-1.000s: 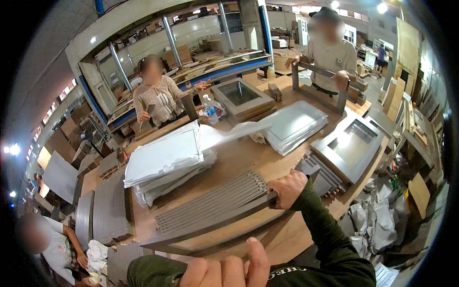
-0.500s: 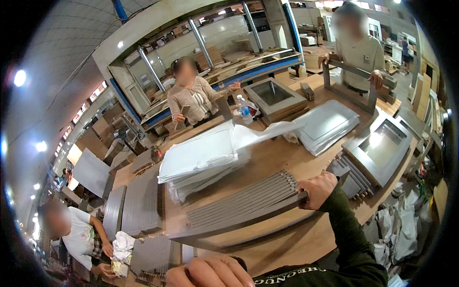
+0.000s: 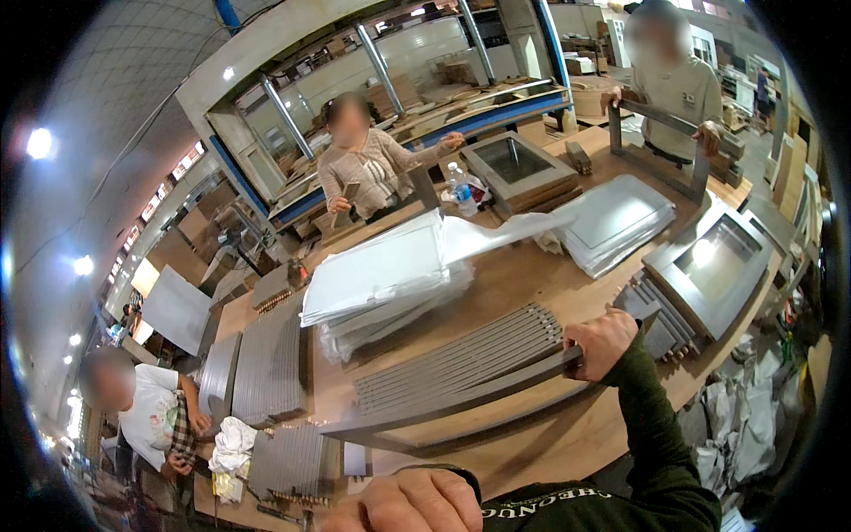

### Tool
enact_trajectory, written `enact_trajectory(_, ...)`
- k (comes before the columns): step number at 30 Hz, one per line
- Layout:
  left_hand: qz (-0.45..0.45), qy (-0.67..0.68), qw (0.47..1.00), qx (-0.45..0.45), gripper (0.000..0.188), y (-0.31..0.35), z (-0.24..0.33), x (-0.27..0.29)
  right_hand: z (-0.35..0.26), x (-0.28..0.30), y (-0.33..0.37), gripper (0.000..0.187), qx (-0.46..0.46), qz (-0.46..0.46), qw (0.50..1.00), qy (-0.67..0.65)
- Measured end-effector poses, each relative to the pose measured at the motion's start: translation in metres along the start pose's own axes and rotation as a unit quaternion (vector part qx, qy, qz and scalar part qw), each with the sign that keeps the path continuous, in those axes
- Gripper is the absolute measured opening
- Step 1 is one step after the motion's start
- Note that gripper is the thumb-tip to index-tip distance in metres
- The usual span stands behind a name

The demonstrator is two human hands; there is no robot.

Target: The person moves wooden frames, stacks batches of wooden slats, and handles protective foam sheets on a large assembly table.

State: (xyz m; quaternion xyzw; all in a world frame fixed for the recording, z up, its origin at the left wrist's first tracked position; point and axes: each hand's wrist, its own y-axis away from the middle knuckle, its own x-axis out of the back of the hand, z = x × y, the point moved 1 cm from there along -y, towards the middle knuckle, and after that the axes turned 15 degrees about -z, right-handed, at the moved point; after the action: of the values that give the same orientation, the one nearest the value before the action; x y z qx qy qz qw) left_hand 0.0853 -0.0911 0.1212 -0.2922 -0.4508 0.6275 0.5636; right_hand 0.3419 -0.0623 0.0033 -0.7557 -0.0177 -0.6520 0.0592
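Observation:
A long grey frame (image 3: 452, 401) is held tilted above the wooden table. My right hand (image 3: 603, 344) is wrapped round the frame's right end. At the lower edge, close to the camera, my left hand (image 3: 412, 504) has its fingers curled; whatever lies inside them is hidden. Just beyond the frame, a row of grey strips (image 3: 470, 353) lies side by side on the table. Right of my right hand are stacked grey bars (image 3: 654, 321) with light pegs at their ends.
Wrapped white panels (image 3: 377, 270) are piled mid-table, with another wrapped stack (image 3: 618, 222) farther right. A glazed grey door (image 3: 753, 282) lies at the right edge. Grey strips (image 3: 270, 368) and a white cloth (image 3: 233, 446) are at left. Three co-workers surround the table; one holds a frame (image 3: 660, 120).
The view has shifted slightly. My right hand keeps its grip on the frame. The co-worker at lower left has drawn their hands back from the white cloth.

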Motion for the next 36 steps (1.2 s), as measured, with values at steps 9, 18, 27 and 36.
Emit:
enact_trajectory(9, 0.038, 0.003, 0.971, -0.238, 0.03, -0.018, -0.029, -0.005, -0.005, -0.002, -0.008, 0.029, 0.011, 0.0, 1.0, 0.002)
enact_trajectory(18, 0.013, 0.001, 1.0, -0.023, 0.03, 0.002, -0.001, 0.001, 0.002, -0.004, -0.005, 0.027, 0.007, 0.01, 1.0, 0.0)
enact_trajectory(27, 0.009, -0.004, 1.0, -0.009, 0.029, 0.001, -0.002, 0.002, 0.005, -0.005, -0.005, 0.025, 0.002, -0.002, 1.0, -0.006)
enact_trajectory(36, 0.003, 0.002, 0.971, -0.241, 0.03, -0.013, -0.035, -0.001, 0.002, -0.006, -0.007, 0.027, 0.006, -0.027, 0.999, -0.017)
